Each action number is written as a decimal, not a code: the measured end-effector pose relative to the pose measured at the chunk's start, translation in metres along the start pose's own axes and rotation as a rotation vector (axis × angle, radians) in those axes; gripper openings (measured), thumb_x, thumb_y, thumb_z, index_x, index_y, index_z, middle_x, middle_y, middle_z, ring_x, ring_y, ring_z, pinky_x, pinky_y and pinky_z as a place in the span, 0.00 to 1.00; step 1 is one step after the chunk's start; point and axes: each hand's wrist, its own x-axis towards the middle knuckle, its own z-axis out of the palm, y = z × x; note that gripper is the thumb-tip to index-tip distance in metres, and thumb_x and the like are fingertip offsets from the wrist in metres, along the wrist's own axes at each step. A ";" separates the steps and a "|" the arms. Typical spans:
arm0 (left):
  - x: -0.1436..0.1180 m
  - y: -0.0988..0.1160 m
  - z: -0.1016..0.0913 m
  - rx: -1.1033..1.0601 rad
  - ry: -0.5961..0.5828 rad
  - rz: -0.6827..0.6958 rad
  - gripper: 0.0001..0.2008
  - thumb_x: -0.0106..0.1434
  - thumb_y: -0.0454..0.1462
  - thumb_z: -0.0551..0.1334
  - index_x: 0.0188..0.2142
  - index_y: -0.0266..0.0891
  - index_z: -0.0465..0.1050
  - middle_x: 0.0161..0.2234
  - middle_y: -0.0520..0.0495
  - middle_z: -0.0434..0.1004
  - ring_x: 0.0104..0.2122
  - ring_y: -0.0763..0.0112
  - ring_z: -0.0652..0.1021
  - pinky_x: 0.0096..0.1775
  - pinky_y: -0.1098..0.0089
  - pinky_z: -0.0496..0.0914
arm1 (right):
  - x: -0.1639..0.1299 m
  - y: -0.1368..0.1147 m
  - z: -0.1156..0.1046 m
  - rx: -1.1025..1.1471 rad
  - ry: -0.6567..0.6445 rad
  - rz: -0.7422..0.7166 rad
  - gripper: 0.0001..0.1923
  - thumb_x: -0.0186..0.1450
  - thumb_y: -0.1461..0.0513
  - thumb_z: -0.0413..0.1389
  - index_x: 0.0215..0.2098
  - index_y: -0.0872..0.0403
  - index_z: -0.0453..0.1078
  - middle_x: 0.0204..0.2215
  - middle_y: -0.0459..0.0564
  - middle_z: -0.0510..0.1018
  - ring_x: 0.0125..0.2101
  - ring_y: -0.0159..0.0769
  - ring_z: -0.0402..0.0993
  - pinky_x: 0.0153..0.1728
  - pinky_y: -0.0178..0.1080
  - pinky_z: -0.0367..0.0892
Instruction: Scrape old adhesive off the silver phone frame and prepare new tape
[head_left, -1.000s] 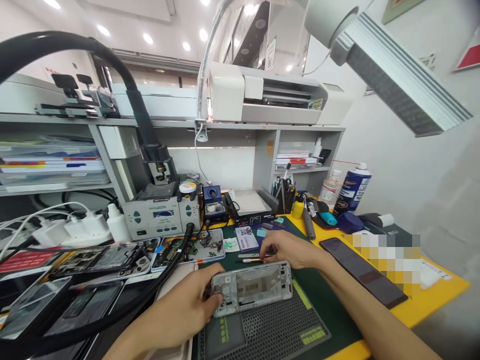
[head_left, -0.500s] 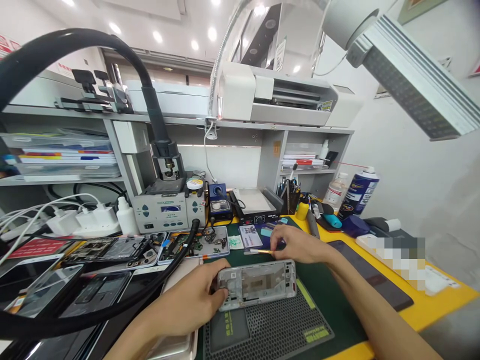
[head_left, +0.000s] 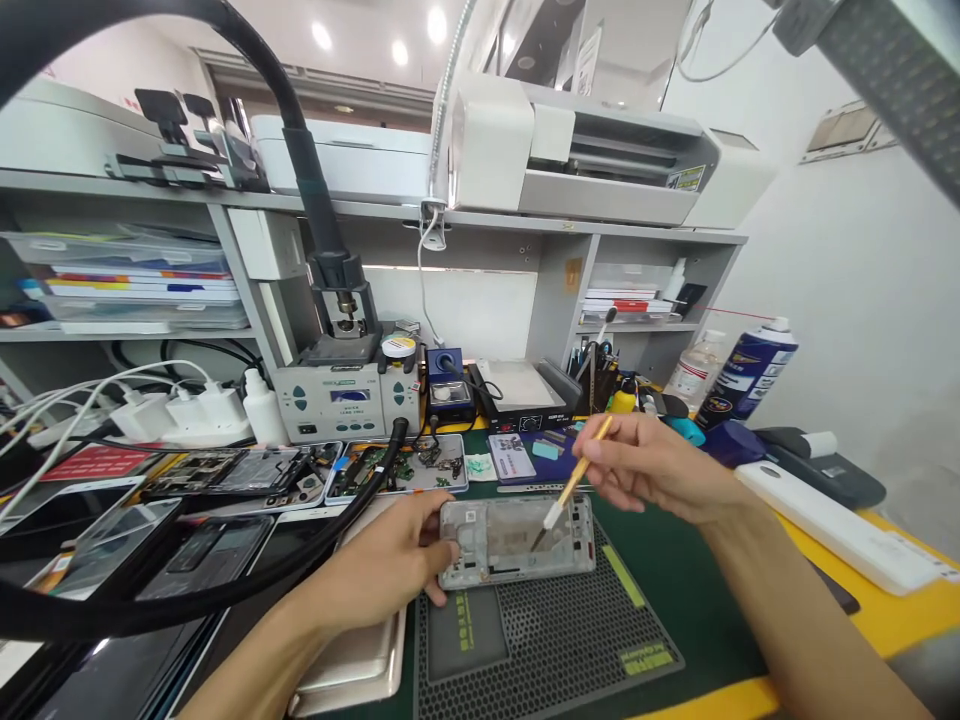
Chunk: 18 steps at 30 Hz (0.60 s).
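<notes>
Phone frame [head_left: 516, 540] gripped by left hand [head_left: 390, 570]; right hand [head_left: 652, 468] pinches yellow-handled tool [head_left: 571, 485], tip seemingly touching it.

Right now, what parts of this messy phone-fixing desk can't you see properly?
- Head view: the left end of the silver phone frame is covered by the left hand.
- The yellow-handled tool's tip is too small to tell whether it touches the frame; the right hand hides its upper end.
- The spray can label print is too small to read.
- The lamp is cut off by the top-right edge.
</notes>
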 end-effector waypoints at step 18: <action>0.000 0.010 0.003 -0.057 0.464 0.171 0.09 0.68 0.43 0.62 0.42 0.40 0.70 0.37 0.50 0.74 0.38 0.65 0.77 0.41 0.67 0.77 | 0.005 0.004 0.027 0.124 0.216 -0.181 0.13 0.62 0.54 0.68 0.34 0.56 0.76 0.24 0.47 0.78 0.20 0.32 0.74 0.17 0.32 0.66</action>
